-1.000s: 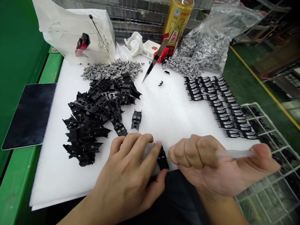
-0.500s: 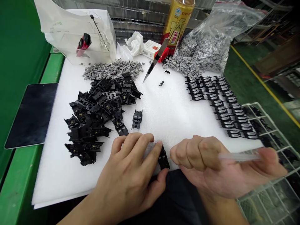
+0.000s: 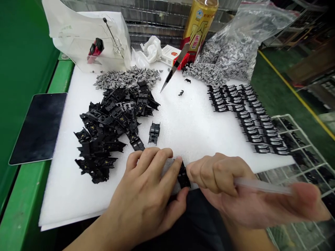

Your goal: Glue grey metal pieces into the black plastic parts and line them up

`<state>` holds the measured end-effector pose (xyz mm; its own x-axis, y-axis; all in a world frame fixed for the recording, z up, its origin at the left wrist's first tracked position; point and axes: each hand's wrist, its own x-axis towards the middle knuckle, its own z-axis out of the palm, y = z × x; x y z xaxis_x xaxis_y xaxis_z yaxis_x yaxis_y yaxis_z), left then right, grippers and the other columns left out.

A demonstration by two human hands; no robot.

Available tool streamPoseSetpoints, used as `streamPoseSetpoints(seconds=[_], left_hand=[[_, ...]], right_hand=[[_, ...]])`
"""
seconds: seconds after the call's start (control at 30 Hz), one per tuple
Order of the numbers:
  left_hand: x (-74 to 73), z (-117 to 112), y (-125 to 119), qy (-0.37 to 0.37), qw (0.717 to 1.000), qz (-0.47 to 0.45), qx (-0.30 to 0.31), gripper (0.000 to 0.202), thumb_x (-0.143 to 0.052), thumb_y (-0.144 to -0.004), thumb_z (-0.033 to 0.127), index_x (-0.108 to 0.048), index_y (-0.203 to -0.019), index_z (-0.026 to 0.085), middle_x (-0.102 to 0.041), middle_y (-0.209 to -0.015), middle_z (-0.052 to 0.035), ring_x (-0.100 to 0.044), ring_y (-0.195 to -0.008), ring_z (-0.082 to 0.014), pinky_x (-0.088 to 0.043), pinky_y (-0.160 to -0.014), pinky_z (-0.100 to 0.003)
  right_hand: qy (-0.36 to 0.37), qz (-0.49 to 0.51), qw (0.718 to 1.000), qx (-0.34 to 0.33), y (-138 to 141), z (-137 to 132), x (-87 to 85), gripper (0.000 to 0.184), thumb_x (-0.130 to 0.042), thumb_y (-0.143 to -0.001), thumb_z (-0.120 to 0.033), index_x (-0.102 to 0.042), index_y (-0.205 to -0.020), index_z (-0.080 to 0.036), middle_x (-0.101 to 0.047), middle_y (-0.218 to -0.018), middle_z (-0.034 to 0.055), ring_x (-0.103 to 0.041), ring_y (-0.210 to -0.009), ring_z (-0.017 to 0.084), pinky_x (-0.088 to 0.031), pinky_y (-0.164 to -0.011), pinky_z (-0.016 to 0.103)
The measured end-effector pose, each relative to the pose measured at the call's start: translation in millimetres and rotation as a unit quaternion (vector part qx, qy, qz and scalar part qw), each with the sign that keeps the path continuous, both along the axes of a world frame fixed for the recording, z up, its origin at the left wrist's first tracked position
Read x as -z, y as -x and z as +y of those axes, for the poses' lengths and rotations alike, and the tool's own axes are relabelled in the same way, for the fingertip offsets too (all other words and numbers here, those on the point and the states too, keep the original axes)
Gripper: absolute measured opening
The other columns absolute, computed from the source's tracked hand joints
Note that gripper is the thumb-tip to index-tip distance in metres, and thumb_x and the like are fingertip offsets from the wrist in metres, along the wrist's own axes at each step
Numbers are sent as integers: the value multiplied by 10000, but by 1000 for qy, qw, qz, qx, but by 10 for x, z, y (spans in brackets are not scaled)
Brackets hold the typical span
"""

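My left hand (image 3: 146, 195) pinches a small black plastic part (image 3: 183, 176) between thumb and fingertips at the near edge of the white foam sheet (image 3: 193, 129). My right hand (image 3: 235, 188) is curled round a thin clear stick-like tool (image 3: 261, 185), its knuckles right beside the part. A heap of black plastic parts (image 3: 112, 129) lies to the left, and one loose black part (image 3: 154, 133) lies just beyond my left fingers. Small grey pieces (image 3: 125, 77) are piled behind the heap.
Rows of finished black-and-silver parts (image 3: 246, 115) line the right of the sheet. A clear bag of grey pieces (image 3: 230, 52), a yellow can (image 3: 199, 24), a knife (image 3: 174, 68), a white bag (image 3: 86, 38), a dark tablet (image 3: 39, 127) and a wire basket (image 3: 309, 164) surround it.
My right hand has shifted slightly left toward the part, and its thumb side has swung lower and is blurred. The left hand keeps its pinch in place.
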<state>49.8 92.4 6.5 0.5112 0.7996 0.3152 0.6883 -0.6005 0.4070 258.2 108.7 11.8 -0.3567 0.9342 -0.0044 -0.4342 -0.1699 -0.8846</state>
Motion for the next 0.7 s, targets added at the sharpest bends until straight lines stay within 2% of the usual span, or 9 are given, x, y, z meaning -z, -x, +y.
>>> streamPoseSetpoints(seconds=[0.07, 0.2, 0.33, 0.43, 0.53, 0.7], left_hand=[[4, -1, 3, -2, 1000, 0, 0, 418, -634, -991, 353, -676, -1341, 128, -663, -1284, -150, -573, -1161, -339, -378, -934, -491], [8, -2, -1, -5, 1000, 0, 2, 417, -634, -993, 341, -682, -1338, 112, -664, -1279, -154, -577, -1149, -340, -377, -937, -492], [2, 2, -10, -5, 1000, 1, 3, 420, -627, -995, 343, -688, -1335, 103, -664, -1277, -157, -580, -1147, -346, -374, -932, -493], [0, 8, -10, -9, 1000, -1, 5, 417, -630, -993, 339, -692, -1330, 100, -664, -1265, -155, -575, -1151, -344, -370, -933, -486], [1, 16, -8, -12, 1000, -2, 7, 411, -631, -994, 331, -692, -1327, 98, -662, -1262, -154, -566, -1153, -336, -367, -935, -476], [5, 13, -15, -17, 1000, 3, 5, 406, -627, -996, 329, -693, -1324, 98, -659, -1272, -156, -558, -1161, -338, -367, -948, -477]], right_hand=[[-15, 26, 1000, 6, -14, -4, 19, 707, -542, -839, -889, -375, -592, -247, -285, -516, -12, -383, -546, 210, -358, -582, 418], [-62, 64, 995, 48, -13, -4, 75, 728, -278, -874, -923, -345, -615, -246, -274, -515, -11, -327, -479, 182, -361, -536, 426], [-77, 48, 995, 47, 10, -20, 93, 682, -296, -893, -864, -360, -618, -243, -237, -484, -22, -302, -476, 172, -342, -528, 406], [-76, 47, 995, 46, 16, -34, 88, 673, -347, -877, -865, -349, -613, -247, -226, -463, -27, -302, -476, 174, -338, -535, 405], [-82, 37, 995, 34, 15, -42, 81, 702, -328, -865, -902, -331, -609, -249, -250, -461, -21, -300, -483, 174, -339, -552, 411], [-75, 46, 995, 46, 44, -34, 49, 679, -363, -887, -864, -329, -602, -249, -228, -451, -30, -295, -479, 172, -339, -550, 403]])
